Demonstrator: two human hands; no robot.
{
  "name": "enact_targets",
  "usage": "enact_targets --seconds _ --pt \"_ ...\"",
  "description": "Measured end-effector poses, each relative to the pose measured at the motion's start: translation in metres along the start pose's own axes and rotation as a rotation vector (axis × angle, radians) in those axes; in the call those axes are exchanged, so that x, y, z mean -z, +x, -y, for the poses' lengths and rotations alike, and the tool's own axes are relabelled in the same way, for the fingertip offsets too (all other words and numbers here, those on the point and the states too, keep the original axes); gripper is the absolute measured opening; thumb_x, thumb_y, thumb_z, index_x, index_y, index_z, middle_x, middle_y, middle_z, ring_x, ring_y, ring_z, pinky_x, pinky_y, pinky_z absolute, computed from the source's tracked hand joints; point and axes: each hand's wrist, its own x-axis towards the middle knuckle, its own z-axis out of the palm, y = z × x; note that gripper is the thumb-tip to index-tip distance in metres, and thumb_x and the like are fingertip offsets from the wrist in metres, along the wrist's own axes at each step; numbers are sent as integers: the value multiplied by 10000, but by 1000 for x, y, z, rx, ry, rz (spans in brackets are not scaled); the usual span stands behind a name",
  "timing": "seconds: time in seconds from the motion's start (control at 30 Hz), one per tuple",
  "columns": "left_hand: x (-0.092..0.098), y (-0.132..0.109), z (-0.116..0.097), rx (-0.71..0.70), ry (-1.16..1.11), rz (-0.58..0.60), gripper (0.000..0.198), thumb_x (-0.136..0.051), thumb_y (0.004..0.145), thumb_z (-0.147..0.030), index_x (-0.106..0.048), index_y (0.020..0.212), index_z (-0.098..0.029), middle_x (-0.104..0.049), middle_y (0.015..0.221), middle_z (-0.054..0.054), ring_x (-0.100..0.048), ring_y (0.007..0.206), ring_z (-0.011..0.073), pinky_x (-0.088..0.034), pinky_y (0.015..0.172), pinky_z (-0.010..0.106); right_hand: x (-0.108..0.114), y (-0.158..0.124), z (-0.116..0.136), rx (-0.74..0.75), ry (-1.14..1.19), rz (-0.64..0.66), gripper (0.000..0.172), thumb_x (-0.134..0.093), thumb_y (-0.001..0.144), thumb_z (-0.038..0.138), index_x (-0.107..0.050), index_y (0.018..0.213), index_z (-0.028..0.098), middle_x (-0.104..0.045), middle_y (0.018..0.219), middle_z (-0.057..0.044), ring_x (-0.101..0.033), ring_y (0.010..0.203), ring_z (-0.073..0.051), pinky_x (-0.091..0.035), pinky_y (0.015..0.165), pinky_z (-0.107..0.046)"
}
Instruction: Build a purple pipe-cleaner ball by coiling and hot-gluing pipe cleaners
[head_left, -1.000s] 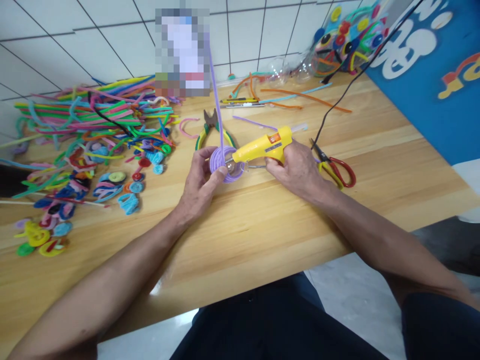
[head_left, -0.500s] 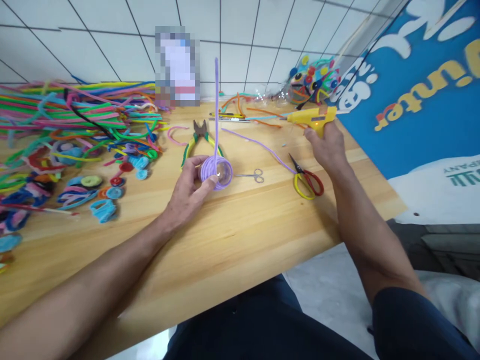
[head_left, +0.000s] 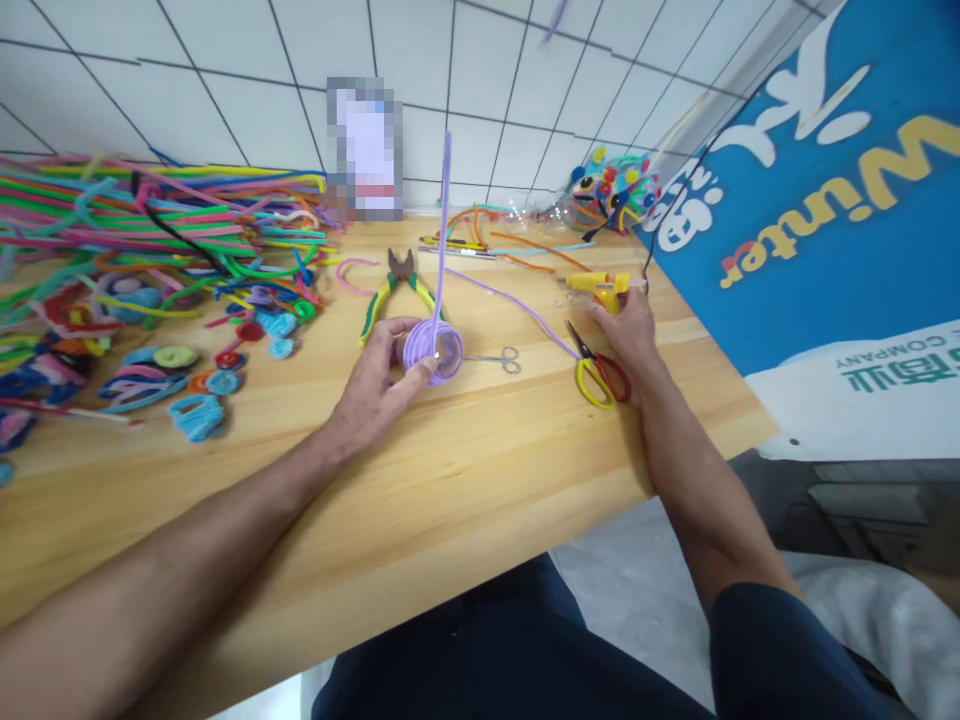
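Observation:
My left hand (head_left: 379,385) is closed round a purple pipe cleaner coil (head_left: 420,352) wound about a clear, rounded piece. One end of the pipe cleaner stands straight up from the coil, and my thumb presses on the coil's side. On the right, my right hand (head_left: 628,325) grips a yellow glue gun (head_left: 596,287) by its handle, its nozzle pointing left. Just below that hand lie scissors (head_left: 598,378) with yellow and red handles. Small metal scissors (head_left: 504,359) rest beside the coil, and pliers (head_left: 401,275) with green and yellow handles lie behind it.
Bundled coloured pipe cleaners (head_left: 172,225) and small twisted shapes (head_left: 199,415) cover the table's left. A loose purple pipe cleaner (head_left: 517,305) stretches towards the scissors. At the back stand a blurred-out phone-like object (head_left: 366,150) and a decorated ball (head_left: 615,190). A blue banner (head_left: 825,220) borders the right.
My right hand has brought the glue gun lower and nearer to me, close to the large scissors. The left hand keeps its hold on the coil. The view has shifted slightly.

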Motion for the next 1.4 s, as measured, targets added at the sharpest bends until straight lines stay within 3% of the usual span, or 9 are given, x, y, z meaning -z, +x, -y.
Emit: enact_targets --seconds 0.13,0.2,0.23,0.3,0.43,0.6,0.73,0.9,1.4 --pt "-3 0 1 43 40 -1 504 -748 979 -450 -579 1393 -217 -714 1279 90 -705 1061 223 -601 896 376 32 -9 1 74 4 -169 626 -820 729 489 -668 1239 160 -704 1278 -209 -683 1193 -364 -566 1102 -582" --pt "-4 1 1 14 39 -8 484 -758 965 -431 -596 1371 -224 -720 1222 73 -703 1034 218 -596 892 369 48 -22 15 189 44 -299 575 -774 776 509 -679 1257 209 -705 1272 -179 -695 1170 -368 -559 1107 -625" --pt "-4 1 1 8 48 -8 465 -755 967 -422 -604 1362 -227 -721 1193 67 -702 1016 216 -595 886 367 52 -31 26 262 104 -299 507 -739 828 502 -690 1254 231 -716 1243 -157 -708 1130 -349 -569 1092 -614" --pt "-4 2 1 -19 79 2 460 -752 965 -405 -603 1361 -224 -724 1200 71 -699 1013 216 -592 893 375 54 -53 57 376 260 -162 392 -739 856 468 -727 1184 253 -747 1113 -109 -732 1007 -303 -605 1015 -558" --pt "-4 2 -2 -31 108 13 452 -712 983 -399 -585 1369 -201 -719 1277 108 -711 1094 240 -594 965 416 26 -93 125 490 590 353 390 -788 854 501 -762 1158 259 -744 970 -31 -721 880 -225 -620 861 -418" --pt "-6 2 0 -96 136 4 460 -701 955 -354 -595 1378 -208 -721 1317 117 -707 1170 266 -588 1042 446 -11 -110 174 450 789 661 465 -885 781 596 -782 1079 254 -637 812 38 -619 742 -161 -558 713 -315" --pt "-9 3 2 -116 149 -13 473 -697 949 -343 -592 1388 -205 -708 1344 130 -700 1224 283 -581 1099 471 -21 -113 182 345 904 721 406 -941 722 549 -769 912 234 -623 734 52 -588 686 -138 -530 670 -287" --pt "-9 3 -4 -113 185 -6 443 -682 948 -319 -588 1363 -196 -706 1338 136 -696 1248 286 -587 1108 464 -33 -115 176 237 1027 676 451 -1000 627 538 -728 817 234 -695 737 35 -639 692 -144 -563 669 -284" --pt "-5 2 -9 -69 175 25 452 -659 962 -325 -568 1382 -188 -707 1366 140 -696 1236 271 -592 1091 449 -39 -123 169 249 1080 654 526 -999 648 651 -705 828 253 -701 750 34 -660 705 -153 -598 686 -301"
